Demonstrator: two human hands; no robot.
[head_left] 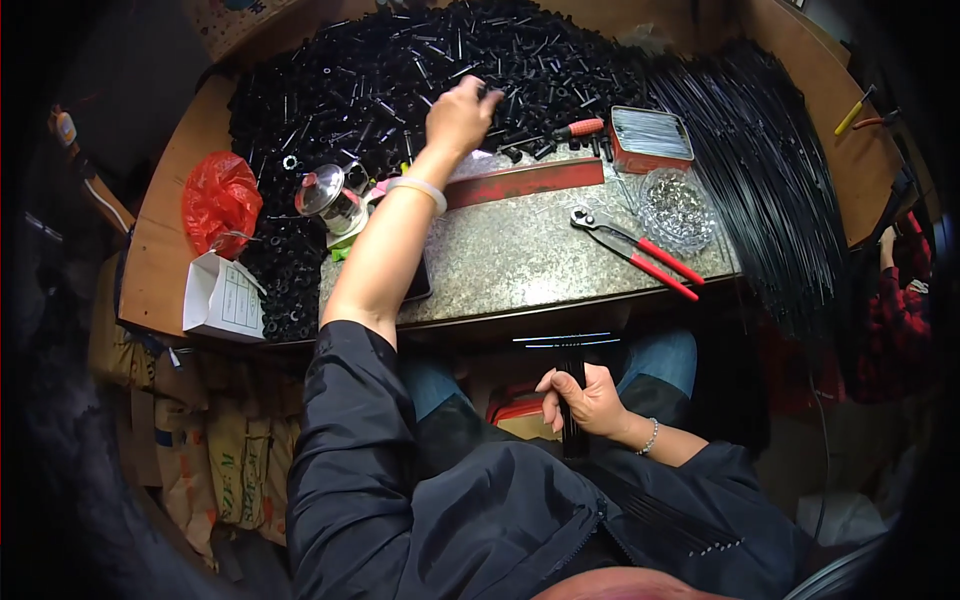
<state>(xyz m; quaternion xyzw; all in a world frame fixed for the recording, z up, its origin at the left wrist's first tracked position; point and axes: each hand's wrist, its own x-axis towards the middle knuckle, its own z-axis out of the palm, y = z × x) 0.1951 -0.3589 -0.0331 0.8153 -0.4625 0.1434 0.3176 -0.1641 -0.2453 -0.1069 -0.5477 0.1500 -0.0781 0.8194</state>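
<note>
A workshop: pliers and heaped black parts on a workbench.

I see a wooden desk with a speckled stone slab laid on its near side, lit brightly from above while the edges of the room fall into darkness. Under the desk on the left stand printed sacks. At the far right, a person in a red checked sleeve sits in shadow.

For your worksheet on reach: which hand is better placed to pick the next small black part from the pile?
Left. The left hand is already stretched over the black parts pile, fingers touching it. The right hand is low by the lap, gripping a rod bundle.
</note>
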